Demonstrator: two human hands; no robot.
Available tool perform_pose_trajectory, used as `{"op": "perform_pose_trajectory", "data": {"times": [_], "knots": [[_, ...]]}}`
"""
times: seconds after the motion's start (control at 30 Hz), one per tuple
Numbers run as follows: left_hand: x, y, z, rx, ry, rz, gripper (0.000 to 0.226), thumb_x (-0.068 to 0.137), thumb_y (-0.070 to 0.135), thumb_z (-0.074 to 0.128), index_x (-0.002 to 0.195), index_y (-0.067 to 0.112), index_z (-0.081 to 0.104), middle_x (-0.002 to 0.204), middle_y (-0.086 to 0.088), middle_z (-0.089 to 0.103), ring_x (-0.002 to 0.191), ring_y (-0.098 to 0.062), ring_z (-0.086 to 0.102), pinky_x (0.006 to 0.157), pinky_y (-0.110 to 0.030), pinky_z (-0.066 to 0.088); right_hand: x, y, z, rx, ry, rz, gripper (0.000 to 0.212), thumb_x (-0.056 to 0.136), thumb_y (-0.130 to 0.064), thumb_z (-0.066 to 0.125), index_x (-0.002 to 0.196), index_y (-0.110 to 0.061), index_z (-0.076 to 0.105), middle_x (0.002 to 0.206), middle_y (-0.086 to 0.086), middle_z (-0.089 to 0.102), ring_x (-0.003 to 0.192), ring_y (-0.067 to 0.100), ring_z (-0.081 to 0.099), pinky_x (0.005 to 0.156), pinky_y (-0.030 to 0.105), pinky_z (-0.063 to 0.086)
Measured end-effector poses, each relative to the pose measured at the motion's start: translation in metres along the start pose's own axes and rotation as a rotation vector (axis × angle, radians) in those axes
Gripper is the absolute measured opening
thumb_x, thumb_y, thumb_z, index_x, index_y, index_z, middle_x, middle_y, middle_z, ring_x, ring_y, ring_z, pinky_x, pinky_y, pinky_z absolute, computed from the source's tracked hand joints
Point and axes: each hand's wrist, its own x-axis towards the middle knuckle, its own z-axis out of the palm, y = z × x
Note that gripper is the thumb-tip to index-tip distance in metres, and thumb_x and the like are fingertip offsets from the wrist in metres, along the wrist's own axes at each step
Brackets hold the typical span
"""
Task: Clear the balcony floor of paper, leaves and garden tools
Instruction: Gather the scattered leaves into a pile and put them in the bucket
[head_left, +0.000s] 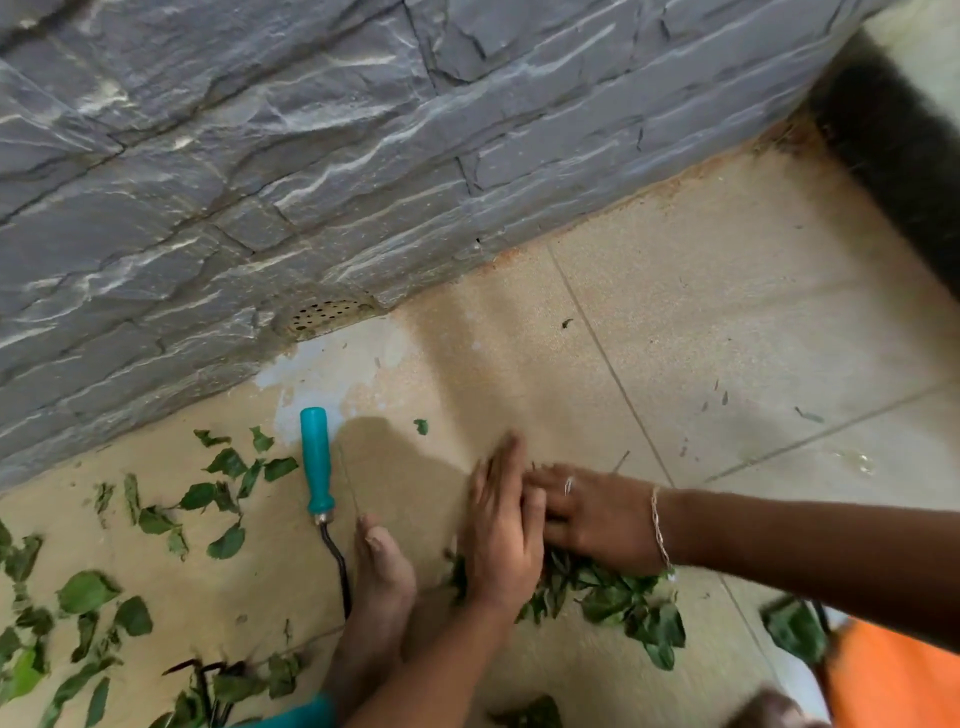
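Torn green leaves (85, 591) lie scattered flat over the left of the speckled beige tile floor (727, 312), below a rough grey split-stone wall (260, 156) with a round perforated drain (326, 316) at its foot. Right of them a garden tool (317, 462) lies on the floor, its smooth teal plastic handle pointing at the wall and its thin dark metal shaft curving back beside a bare foot (382, 571). Next, the left hand (501, 530) stands on the floor with straight fingers held together, grasping nothing. The right hand (597, 519), with a ring and a thin bracelet, lies flat with relaxed fingers on a heap of leaves (628, 605), touching the left hand. An orange cloth (893, 680) shows at the bottom right.
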Motion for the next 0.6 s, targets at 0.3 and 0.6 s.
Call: {"op": "perform_pose_trajectory", "data": {"times": [0.3,0.6], "knots": [[0.039,-0.009,-0.002,0.284,0.1,-0.212,0.074,0.09,0.062,0.01,0.148,0.017,0.017,0.157,-0.008,0.006,0.146,-0.024,0.001,0.118,-0.047,0.006,-0.073,-0.005,0.001,0.02,0.121,0.234,0.076,0.063,-0.014,0.064,0.136,-0.015,0.044,0.144,0.023,0.036,0.131,0.035,0.04,0.1,0.039,0.041],[0.028,0.026,0.022,0.159,-0.114,0.241,0.06,0.096,0.055,0.01,0.144,0.021,0.019,0.153,-0.002,0.023,0.144,-0.017,0.015,0.118,-0.039,0.006,-0.081,-0.039,0.013,0.134,0.113,-0.065,0.055,0.07,-0.012,0.063,0.125,-0.013,0.056,0.136,0.016,0.05,0.126,0.031,0.047,0.105,0.037,0.039]]}}
